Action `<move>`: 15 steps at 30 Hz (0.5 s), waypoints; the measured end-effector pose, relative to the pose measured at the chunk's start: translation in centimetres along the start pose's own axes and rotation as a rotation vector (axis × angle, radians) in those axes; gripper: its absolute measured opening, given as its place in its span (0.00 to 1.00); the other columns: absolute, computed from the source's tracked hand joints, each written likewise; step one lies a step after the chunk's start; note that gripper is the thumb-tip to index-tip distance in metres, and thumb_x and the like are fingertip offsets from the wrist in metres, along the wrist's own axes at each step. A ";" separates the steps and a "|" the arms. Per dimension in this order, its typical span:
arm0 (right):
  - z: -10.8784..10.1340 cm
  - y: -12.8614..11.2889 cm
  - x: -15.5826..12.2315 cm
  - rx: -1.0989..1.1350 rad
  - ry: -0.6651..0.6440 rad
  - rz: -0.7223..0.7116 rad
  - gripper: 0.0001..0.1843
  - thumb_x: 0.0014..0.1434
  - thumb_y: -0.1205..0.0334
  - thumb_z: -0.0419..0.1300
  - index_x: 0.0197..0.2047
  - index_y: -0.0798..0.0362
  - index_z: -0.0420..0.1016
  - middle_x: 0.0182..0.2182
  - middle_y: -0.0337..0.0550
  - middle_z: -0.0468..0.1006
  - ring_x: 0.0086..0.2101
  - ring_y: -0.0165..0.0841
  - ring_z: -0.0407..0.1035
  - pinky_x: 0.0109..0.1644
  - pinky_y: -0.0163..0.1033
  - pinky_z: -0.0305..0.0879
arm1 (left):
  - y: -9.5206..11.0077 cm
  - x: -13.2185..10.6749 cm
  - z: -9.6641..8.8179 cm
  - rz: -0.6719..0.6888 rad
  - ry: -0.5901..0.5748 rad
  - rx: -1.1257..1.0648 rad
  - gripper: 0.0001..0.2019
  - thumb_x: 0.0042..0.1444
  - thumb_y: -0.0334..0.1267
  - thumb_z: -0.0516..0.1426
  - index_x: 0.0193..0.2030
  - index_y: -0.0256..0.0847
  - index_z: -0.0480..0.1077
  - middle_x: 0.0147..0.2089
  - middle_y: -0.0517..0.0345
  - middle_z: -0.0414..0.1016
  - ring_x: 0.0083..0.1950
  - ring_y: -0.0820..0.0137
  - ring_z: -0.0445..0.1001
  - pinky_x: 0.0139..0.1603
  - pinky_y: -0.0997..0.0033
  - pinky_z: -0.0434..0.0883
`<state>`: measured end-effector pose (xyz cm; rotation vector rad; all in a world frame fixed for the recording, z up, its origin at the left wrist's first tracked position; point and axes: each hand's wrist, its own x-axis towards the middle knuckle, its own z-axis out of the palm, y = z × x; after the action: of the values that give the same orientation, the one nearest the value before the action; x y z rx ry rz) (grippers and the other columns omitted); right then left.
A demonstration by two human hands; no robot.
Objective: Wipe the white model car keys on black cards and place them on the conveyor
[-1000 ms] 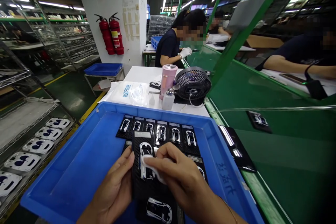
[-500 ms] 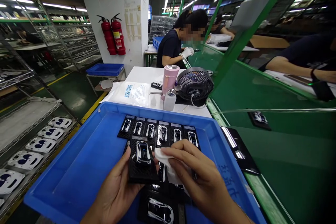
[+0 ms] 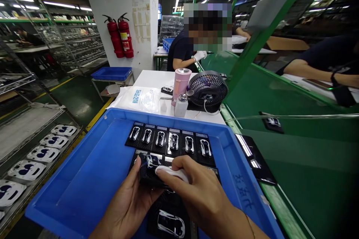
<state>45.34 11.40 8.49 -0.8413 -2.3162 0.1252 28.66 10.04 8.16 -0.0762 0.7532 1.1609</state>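
Note:
My left hand (image 3: pixel 126 203) grips a black carbon-patterned plate (image 3: pixel 148 175) from below, tilted in the blue tray. A small white model car (image 3: pixel 151 161) sits on that plate, partly hidden. My right hand (image 3: pixel 196 190) pinches a white cloth (image 3: pixel 172 173) and presses it on the plate beside the car. In the tray, a row of several similar plates with cars (image 3: pixel 168 142) lies just beyond my hands. Another plate with a car (image 3: pixel 170 224) lies below my wrists.
The blue plastic tray (image 3: pixel 84 164) sits at a table's edge. Beyond stand a pink flask (image 3: pixel 181 84), a bottle (image 3: pixel 181 106), a small fan (image 3: pixel 207 87) and a plastic bag (image 3: pixel 138 99). A green belt (image 3: pixel 291 157) runs right; a rack of white pieces (image 3: pixel 43 153) stands left.
The cloth has moved left and down onto the car's plate. My left hand has tilted the plate, so the car now shows foreshortened and partly covered.

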 end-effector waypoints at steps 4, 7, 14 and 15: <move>-0.5 0.8 -0.5 0.184 0.046 0.123 0.20 0.61 0.75 0.46 0.53 0.51 0.66 0.37 0.46 0.62 0.32 0.31 0.60 0.32 0.34 0.59 | 0.4 0.1 -0.1 -0.017 0.014 -0.007 0.23 0.55 0.37 0.55 0.55 0.24 0.61 0.52 0.31 0.70 0.53 0.49 0.69 0.47 0.59 0.73; -0.6 0.9 -0.7 0.424 0.070 0.270 0.16 0.63 0.73 0.46 0.52 0.51 0.63 0.37 0.44 0.63 0.36 0.31 0.62 0.38 0.35 0.61 | 0.7 0.1 -0.1 -0.023 0.030 -0.068 0.25 0.56 0.36 0.54 0.56 0.21 0.58 0.51 0.29 0.69 0.52 0.50 0.70 0.48 0.59 0.73; -0.1 0.4 0.0 0.734 0.065 0.516 0.09 0.64 0.66 0.47 0.35 0.50 0.66 0.33 0.39 0.63 0.33 0.29 0.61 0.36 0.33 0.58 | 0.9 0.3 0.3 -0.042 0.068 -0.154 0.26 0.56 0.34 0.53 0.59 0.21 0.55 0.52 0.25 0.68 0.51 0.50 0.71 0.46 0.58 0.74; 0.0 0.4 0.1 0.768 0.050 0.529 0.10 0.63 0.66 0.47 0.33 0.51 0.67 0.33 0.39 0.63 0.33 0.29 0.61 0.34 0.32 0.58 | 0.9 0.3 0.4 -0.038 0.074 -0.160 0.26 0.56 0.34 0.53 0.59 0.20 0.55 0.51 0.25 0.68 0.50 0.50 0.71 0.46 0.58 0.74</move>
<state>45.52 11.74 8.47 -0.9811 -1.7101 1.1188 28.11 10.81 8.56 -0.2676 0.7199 1.1861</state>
